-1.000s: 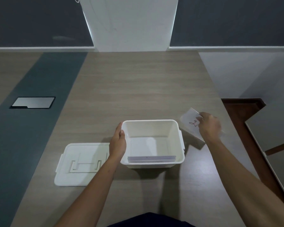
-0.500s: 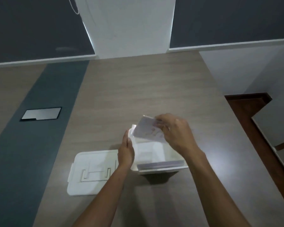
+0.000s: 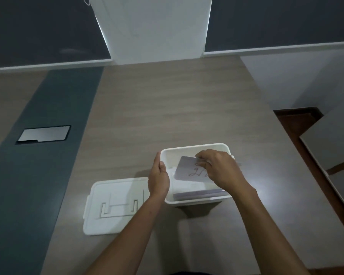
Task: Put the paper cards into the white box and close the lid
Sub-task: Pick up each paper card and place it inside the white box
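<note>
The white box (image 3: 195, 148) stands open on the wooden table. My right hand (image 3: 219, 169) is over its opening, pinching a paper card (image 3: 189, 171) with handwriting on it; the card hangs tilted inside the box. A stack of paper cards (image 3: 197, 194) lies on the box floor along the near wall. My left hand (image 3: 158, 176) rests flat against the box's left wall, fingers together. The white lid (image 3: 115, 205) lies flat on the table just left of the box, partly under my left forearm.
A metal cover plate (image 3: 44, 133) is set into the dark grey strip (image 3: 38, 155) on the left. The table's right edge (image 3: 286, 147) drops to a brown floor. A white pillar (image 3: 153, 26) rises behind the table.
My right hand carried the card from the table right of the box to over the box and lowered it into the opening. My left hand stayed on the box's left wall.
</note>
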`<state>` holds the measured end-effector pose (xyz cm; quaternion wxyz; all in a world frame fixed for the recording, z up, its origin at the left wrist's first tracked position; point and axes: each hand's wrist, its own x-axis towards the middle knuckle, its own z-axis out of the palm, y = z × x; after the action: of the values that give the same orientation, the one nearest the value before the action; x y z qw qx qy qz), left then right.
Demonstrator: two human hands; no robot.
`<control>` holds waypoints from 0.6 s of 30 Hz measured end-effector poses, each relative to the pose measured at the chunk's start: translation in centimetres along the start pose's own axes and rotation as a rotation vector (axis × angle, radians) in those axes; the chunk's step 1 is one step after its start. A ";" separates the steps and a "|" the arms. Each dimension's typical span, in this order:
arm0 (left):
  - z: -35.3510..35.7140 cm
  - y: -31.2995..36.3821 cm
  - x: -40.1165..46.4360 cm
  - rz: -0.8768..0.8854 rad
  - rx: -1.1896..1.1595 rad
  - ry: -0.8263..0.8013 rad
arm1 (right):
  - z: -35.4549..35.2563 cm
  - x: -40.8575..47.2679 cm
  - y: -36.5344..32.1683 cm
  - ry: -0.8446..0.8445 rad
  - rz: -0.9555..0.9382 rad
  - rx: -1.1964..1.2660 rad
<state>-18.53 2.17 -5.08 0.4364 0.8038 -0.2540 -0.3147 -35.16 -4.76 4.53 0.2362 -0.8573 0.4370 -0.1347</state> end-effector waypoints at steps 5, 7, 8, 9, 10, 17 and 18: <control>-0.1 0.1 -0.3 -0.028 -0.005 0.003 | 1.6 0.0 1.1 -0.140 -0.011 -0.086; -0.1 0.2 -0.3 -0.038 -0.001 0.006 | 2.3 0.0 1.3 -0.208 -0.024 -0.123; -0.1 0.2 -0.3 -0.041 0.002 0.005 | 2.7 0.0 1.4 -0.245 -0.029 -0.136; -0.1 0.3 -0.3 -0.045 0.005 0.005 | 3.0 0.0 1.5 -0.281 -0.030 -0.142; -0.1 0.4 -0.3 -0.048 0.008 0.006 | 3.3 0.0 1.7 -0.314 -0.029 -0.142; -0.2 0.4 -0.6 -0.054 -0.011 0.004 | 5.0 -0.9 2.2 -0.454 -0.054 -0.124; -0.2 0.4 -0.6 -0.054 -0.013 0.003 | 5.2 -1.0 2.1 -0.462 -0.059 -0.114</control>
<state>-18.82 2.49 -4.47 0.4333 0.8080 -0.2294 -0.3266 -34.91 -3.54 -0.99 0.2770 -0.8897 0.3532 0.0828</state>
